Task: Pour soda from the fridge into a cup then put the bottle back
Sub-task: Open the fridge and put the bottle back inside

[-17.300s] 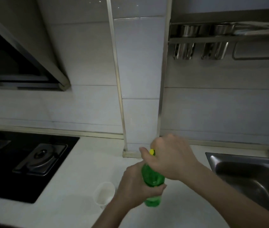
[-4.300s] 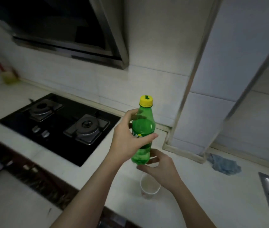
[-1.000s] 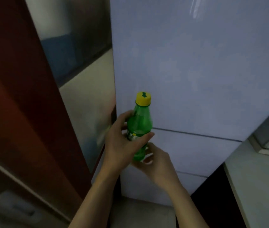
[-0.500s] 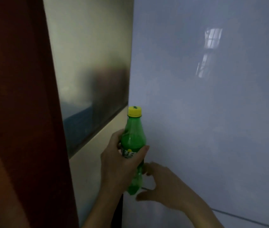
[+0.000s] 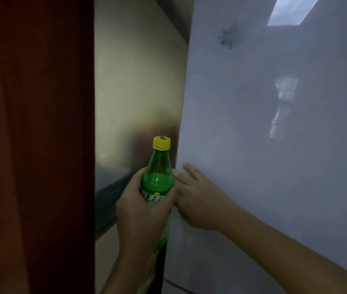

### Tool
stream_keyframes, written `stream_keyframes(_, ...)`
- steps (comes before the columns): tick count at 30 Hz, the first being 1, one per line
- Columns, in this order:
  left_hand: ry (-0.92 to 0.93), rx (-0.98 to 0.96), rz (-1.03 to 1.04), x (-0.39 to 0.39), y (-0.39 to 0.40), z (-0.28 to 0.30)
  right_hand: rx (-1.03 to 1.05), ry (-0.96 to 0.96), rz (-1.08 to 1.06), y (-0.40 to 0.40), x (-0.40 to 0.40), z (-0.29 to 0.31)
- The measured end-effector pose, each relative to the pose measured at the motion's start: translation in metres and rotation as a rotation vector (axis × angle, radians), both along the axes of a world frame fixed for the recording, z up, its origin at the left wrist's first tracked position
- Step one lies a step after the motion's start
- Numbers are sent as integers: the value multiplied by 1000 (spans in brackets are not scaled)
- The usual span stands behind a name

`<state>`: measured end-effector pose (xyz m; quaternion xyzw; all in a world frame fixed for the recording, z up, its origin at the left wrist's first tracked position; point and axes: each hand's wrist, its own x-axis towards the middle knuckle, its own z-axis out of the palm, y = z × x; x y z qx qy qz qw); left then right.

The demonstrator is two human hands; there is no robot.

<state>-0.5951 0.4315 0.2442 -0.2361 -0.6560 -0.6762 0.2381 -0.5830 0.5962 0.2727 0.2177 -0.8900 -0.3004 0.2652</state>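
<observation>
Fridge door [image 5: 274, 145] stands closed, blocking the way; right hand [image 5: 198, 198] lies spread at its left edge. Left hand [image 5: 140, 213] wraps its grip round the capped bottle [image 5: 157, 177], upright beside a red panel [image 5: 34, 145].

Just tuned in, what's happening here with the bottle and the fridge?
A person stands at the closed fridge door. The left hand has a grip round the middle of the green bottle, held upright with its yellow cap on. The right hand reaches to the door's left edge beside the bottle, fingers lying on the panel; whether any hook round the edge cannot be seen. The door is not yet open, so the bottle is not yet back inside.
</observation>
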Motion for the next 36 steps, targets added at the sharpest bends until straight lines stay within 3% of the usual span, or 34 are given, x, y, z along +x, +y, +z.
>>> stream_keyframes(8,-26,-29,47,7,-6,-16,333,-21,-273,-12,-38,23)
stream_keyframes(19,-140,-82,104,28,-24,-22,217,5,-226,-17,-32,15)
stream_keyframes(30,-130,-156,21,93,-85,-19,44,258,177,-53,6,-4)
stream_keyframes(36,-100,-172,2,116,-123,-19,-41,306,255,-89,60,-13)
